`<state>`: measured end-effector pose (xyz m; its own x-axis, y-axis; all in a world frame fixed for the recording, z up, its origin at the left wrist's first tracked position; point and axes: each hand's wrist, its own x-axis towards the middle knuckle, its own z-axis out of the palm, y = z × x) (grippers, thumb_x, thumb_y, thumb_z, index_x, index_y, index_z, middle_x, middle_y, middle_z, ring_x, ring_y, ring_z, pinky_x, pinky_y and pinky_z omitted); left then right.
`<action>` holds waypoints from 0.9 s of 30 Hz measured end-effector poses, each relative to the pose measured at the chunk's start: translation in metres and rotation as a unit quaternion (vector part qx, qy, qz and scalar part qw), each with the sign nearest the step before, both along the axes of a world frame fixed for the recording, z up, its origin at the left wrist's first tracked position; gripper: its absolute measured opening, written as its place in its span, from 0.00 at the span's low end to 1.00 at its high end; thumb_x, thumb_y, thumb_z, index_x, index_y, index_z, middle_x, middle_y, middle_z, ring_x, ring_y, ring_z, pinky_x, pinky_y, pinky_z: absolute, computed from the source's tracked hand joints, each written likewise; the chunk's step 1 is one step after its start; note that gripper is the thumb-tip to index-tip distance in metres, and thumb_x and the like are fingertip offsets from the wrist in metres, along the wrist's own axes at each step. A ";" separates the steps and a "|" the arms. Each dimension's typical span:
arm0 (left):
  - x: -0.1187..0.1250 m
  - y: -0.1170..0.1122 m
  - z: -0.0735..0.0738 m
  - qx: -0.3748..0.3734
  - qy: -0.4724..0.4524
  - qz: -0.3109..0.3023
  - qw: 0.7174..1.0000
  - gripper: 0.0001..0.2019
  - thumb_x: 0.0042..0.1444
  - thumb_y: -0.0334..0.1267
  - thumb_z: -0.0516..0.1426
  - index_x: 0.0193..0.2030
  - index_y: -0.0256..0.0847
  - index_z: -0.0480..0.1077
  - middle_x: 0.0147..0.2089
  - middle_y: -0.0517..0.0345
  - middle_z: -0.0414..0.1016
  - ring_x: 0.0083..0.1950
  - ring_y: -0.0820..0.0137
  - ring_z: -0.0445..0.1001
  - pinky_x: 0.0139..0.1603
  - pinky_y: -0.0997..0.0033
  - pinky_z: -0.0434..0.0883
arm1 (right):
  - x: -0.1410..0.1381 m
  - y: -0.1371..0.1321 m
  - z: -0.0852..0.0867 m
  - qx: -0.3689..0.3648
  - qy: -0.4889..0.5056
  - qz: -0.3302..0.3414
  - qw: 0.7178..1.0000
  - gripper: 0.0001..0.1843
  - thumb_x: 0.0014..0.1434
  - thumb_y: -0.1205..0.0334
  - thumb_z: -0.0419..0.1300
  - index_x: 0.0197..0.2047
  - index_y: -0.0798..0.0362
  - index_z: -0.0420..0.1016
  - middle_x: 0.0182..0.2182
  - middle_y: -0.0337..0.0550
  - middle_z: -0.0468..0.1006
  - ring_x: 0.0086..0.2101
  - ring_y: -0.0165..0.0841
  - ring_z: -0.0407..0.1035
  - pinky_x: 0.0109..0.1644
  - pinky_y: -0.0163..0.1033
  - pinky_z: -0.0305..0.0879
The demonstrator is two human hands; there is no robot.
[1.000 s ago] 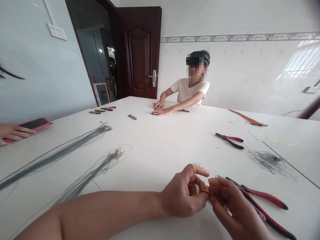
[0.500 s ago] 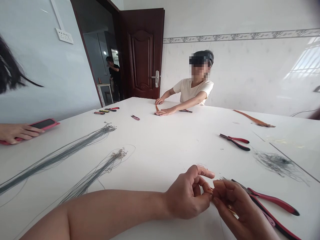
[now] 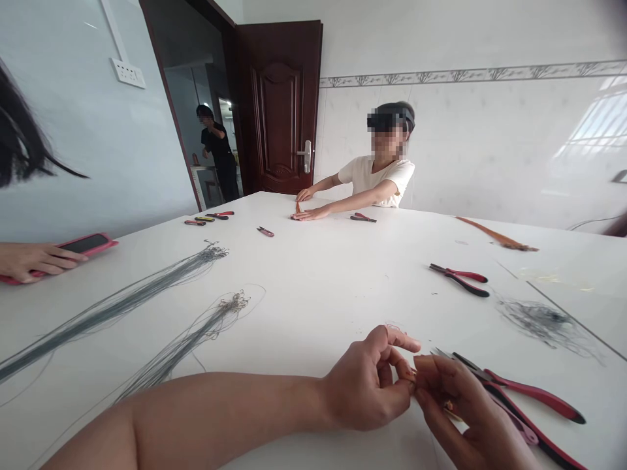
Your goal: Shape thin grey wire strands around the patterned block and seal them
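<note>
Two hands, the left (image 3: 367, 385) and the right (image 3: 465, 411), had their fingers (image 3: 401, 339) pinched closed on a small orange piece (image 3: 414, 376) beside red-handled pliers (image 3: 533, 395); a loosened pinch could drop it onto the desk (image 3: 313, 287), toward the wire bundles (image 3: 171, 346)

Item 1: left arm (image 3: 210, 418), bare, lying almost level across the bottom of the view, entering from the lower left and running to the wrist.

Item 2: left hand (image 3: 367, 385), bare, curled, with the top finger (image 3: 404, 340) lifted and slightly bent above the others.

Item 3: right hand (image 3: 465, 411), bare, just right of the left hand, its fingers curled and its fingertips meeting those of the left hand. The wrist was cut off by the lower edge of the view.
</note>
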<state>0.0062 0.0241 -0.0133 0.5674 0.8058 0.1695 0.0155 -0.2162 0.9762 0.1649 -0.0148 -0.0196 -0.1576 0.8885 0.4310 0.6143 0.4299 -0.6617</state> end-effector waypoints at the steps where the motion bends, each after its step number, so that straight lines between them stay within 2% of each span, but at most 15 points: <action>1: 0.000 0.000 0.000 0.002 0.002 0.000 1.000 0.19 0.51 0.32 0.53 0.51 0.44 0.58 0.33 0.63 0.64 0.22 0.84 0.54 0.22 0.81 0.57 | 0.000 0.000 0.000 0.006 -0.013 0.005 1.000 0.08 0.60 0.60 0.50 0.44 0.47 0.59 0.28 0.37 0.69 0.28 0.29 0.69 0.25 0.27 0.67; 7: -0.001 0.001 -0.001 0.008 0.003 -0.003 1.000 0.19 0.51 0.32 0.53 0.51 0.45 0.58 0.34 0.63 0.64 0.22 0.84 0.56 0.23 0.81 0.58 | 0.004 0.001 0.001 0.047 -0.043 0.011 0.998 0.08 0.60 0.60 0.50 0.44 0.47 0.60 0.27 0.38 0.69 0.30 0.30 0.70 0.31 0.29 0.71; 14: -0.001 0.001 -0.003 0.004 -0.005 -0.003 1.000 0.18 0.52 0.33 0.53 0.51 0.45 0.58 0.34 0.63 0.64 0.22 0.84 0.55 0.22 0.81 0.58 | -0.007 -0.006 0.000 -0.017 0.065 -0.049 0.997 0.12 0.59 0.54 0.51 0.45 0.47 0.62 0.28 0.39 0.71 0.31 0.32 0.71 0.23 0.28 0.67; 16: -0.001 0.001 -0.003 0.001 -0.007 -0.001 1.000 0.18 0.52 0.33 0.53 0.51 0.45 0.58 0.34 0.63 0.64 0.22 0.84 0.55 0.23 0.81 0.58 | -0.006 -0.006 0.000 -0.025 0.067 -0.049 0.996 0.12 0.58 0.54 0.51 0.44 0.47 0.62 0.28 0.39 0.71 0.30 0.33 0.71 0.22 0.28 0.67; 21: -0.001 0.002 -0.004 0.009 -0.007 0.001 1.000 0.19 0.52 0.32 0.53 0.51 0.45 0.58 0.34 0.63 0.64 0.23 0.84 0.55 0.23 0.81 0.58 | 0.001 -0.001 -0.001 -0.001 0.025 -0.007 1.000 0.11 0.58 0.56 0.53 0.44 0.46 0.63 0.31 0.40 0.73 0.30 0.30 0.71 0.24 0.27 0.68; 25: 0.000 0.003 -0.003 0.008 -0.006 0.006 1.000 0.18 0.52 0.32 0.53 0.51 0.44 0.58 0.34 0.63 0.64 0.23 0.84 0.55 0.24 0.80 0.58 | -0.002 -0.001 0.000 -0.019 0.051 -0.005 0.998 0.07 0.59 0.56 0.52 0.41 0.46 0.63 0.29 0.36 0.71 0.28 0.28 0.69 0.29 0.29 0.67; 27: 0.000 0.003 -0.002 -0.001 -0.013 0.000 1.000 0.18 0.52 0.32 0.53 0.50 0.44 0.58 0.34 0.63 0.63 0.24 0.83 0.56 0.25 0.80 0.59 | -0.005 -0.002 0.001 -0.038 0.082 -0.018 0.996 0.08 0.59 0.57 0.51 0.43 0.46 0.62 0.29 0.36 0.71 0.29 0.29 0.69 0.30 0.30 0.67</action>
